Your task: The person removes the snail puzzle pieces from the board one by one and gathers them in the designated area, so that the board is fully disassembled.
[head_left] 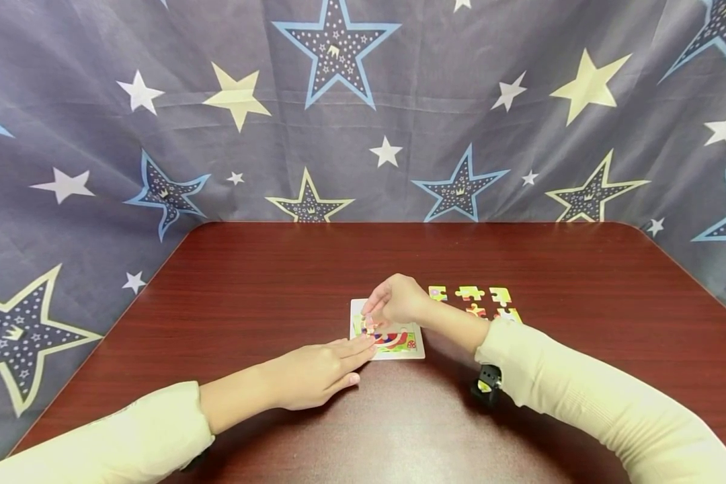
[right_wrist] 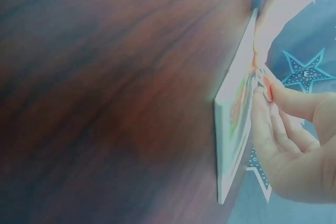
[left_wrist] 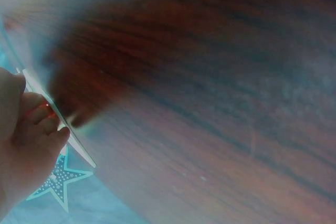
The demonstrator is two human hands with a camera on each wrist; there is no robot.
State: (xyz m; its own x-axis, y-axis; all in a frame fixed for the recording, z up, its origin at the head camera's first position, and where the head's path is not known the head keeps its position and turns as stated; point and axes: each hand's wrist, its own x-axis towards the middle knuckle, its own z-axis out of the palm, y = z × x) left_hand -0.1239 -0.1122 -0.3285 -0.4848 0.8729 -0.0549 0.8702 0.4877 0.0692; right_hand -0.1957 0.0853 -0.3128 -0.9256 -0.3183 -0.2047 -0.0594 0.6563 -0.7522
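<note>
A white-bordered puzzle tray (head_left: 420, 351) with a colourful picture lies on the table. My left hand (head_left: 317, 371) rests its extended fingers on the tray's lower left part. Over the tray's left side, my right hand (head_left: 399, 301) pinches a small jigsaw piece (right_wrist: 266, 86) between thumb and fingertips. In the right wrist view the piece is held close over the tray, tilted on its edge, near the left fingertips. The left wrist view shows the left hand (left_wrist: 34, 142) at the tray's edge. Fingers and palm hide part of the picture.
Several loose jigsaw pieces (head_left: 470, 293) lie right of the tray, some partly hidden behind the right forearm. A black strap device (head_left: 487, 383) sits on the right wrist. The dark red wooden table (head_left: 266, 269) ends at a star-patterned cloth (head_left: 351, 134) behind it.
</note>
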